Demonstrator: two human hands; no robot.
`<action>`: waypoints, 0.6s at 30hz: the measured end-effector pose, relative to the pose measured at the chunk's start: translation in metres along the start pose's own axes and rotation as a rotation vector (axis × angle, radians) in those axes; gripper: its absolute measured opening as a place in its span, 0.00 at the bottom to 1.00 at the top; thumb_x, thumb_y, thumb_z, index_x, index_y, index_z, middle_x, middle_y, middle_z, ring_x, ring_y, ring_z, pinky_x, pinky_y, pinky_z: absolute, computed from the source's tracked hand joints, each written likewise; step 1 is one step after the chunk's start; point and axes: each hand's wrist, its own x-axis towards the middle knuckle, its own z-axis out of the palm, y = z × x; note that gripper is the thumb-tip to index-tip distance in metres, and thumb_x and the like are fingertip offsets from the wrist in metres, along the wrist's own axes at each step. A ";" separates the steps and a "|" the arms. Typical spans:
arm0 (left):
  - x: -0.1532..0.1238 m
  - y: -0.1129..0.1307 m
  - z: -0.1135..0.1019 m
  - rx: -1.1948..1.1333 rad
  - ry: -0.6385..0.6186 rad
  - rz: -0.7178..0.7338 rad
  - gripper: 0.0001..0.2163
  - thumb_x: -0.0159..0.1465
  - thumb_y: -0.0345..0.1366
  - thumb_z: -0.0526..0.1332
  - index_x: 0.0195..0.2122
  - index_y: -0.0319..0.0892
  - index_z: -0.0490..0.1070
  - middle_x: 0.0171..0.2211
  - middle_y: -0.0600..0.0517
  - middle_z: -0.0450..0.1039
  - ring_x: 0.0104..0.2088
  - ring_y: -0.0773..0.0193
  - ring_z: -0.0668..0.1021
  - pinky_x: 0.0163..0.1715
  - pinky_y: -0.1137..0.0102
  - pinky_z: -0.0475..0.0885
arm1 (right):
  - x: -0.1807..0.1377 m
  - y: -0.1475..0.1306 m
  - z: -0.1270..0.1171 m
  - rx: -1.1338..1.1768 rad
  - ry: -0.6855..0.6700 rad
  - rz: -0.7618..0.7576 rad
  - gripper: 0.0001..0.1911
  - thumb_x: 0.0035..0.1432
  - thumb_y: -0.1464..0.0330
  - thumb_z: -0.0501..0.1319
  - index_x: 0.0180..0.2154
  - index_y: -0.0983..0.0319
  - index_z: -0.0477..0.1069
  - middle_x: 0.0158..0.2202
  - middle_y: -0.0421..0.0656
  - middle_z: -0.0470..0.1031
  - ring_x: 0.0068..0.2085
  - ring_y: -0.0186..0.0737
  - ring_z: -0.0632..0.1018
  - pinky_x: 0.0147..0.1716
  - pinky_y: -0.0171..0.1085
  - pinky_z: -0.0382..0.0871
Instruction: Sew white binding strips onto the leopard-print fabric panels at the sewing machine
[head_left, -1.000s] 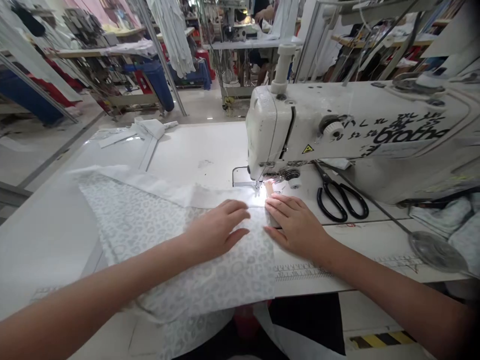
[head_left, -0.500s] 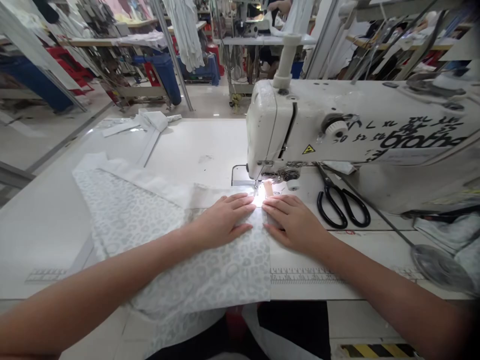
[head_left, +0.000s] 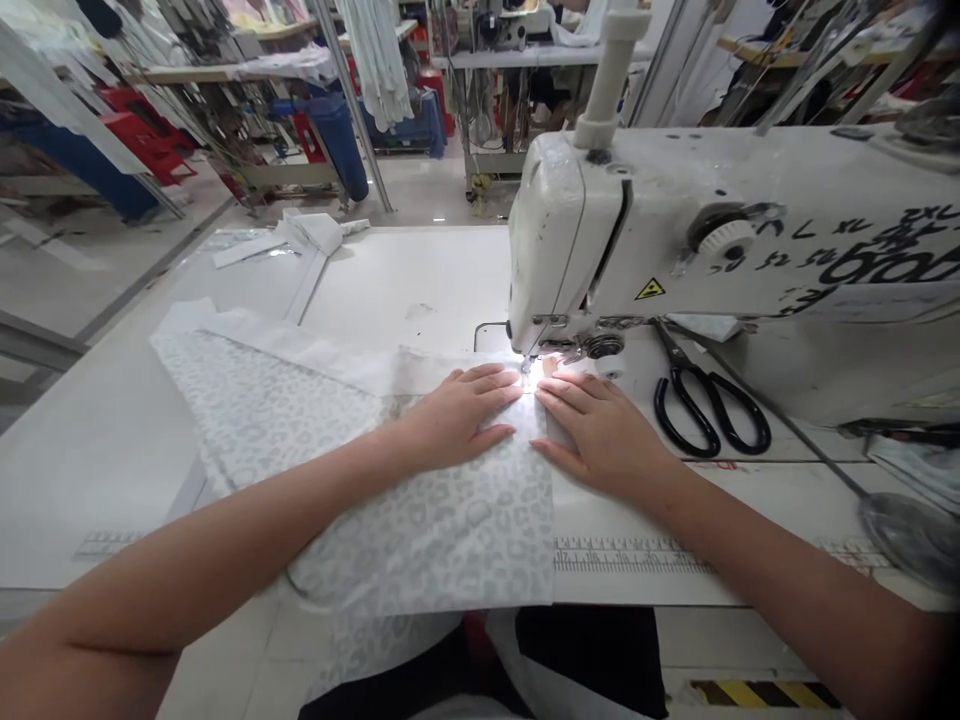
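Note:
Both my hands lie flat on a pale grey leopard-print fabric [head_left: 435,545], just in front of the presser foot and needle [head_left: 529,365] of a white Brother sewing machine [head_left: 660,230]. My left hand [head_left: 461,415] presses the cloth with its fingertips close to the needle. My right hand [head_left: 600,430] rests beside it, fingers spread, over the cloth's right edge. A white fabric band [head_left: 300,358] runs along the far side of the print. The light under the machine glares on the cloth, and the needle's contact point is hard to see.
Black-handled scissors [head_left: 709,410] lie right of the presser foot on the white sewing table [head_left: 420,280]. Folded white strips [head_left: 304,240] sit at the table's far left. A ruler scale [head_left: 630,556] marks the front edge. Other sewing stations stand behind.
My left hand has slid closer to the needle, and both hands now sit nearly level. The view has shifted, so the machine appears further right and higher.

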 end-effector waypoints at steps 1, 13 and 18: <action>0.002 -0.002 0.000 0.005 0.001 -0.003 0.20 0.65 0.42 0.53 0.57 0.41 0.61 0.59 0.47 0.61 0.61 0.57 0.59 0.58 0.60 0.57 | 0.001 0.000 0.001 -0.014 -0.013 0.013 0.27 0.61 0.56 0.54 0.53 0.70 0.66 0.53 0.53 0.68 0.53 0.55 0.66 0.52 0.51 0.61; 0.013 -0.014 0.000 0.005 0.023 -0.014 0.20 0.64 0.43 0.53 0.56 0.42 0.62 0.59 0.50 0.61 0.61 0.57 0.59 0.59 0.61 0.55 | -0.025 0.015 -0.019 -0.012 0.090 0.194 0.17 0.63 0.65 0.51 0.49 0.67 0.66 0.46 0.52 0.71 0.48 0.49 0.69 0.49 0.45 0.64; 0.011 -0.013 -0.001 -0.025 0.012 -0.011 0.19 0.65 0.42 0.53 0.55 0.42 0.63 0.59 0.50 0.61 0.61 0.57 0.59 0.59 0.62 0.55 | -0.072 0.055 -0.046 -0.142 -0.063 0.665 0.17 0.60 0.62 0.53 0.44 0.68 0.66 0.41 0.53 0.71 0.42 0.50 0.73 0.38 0.41 0.68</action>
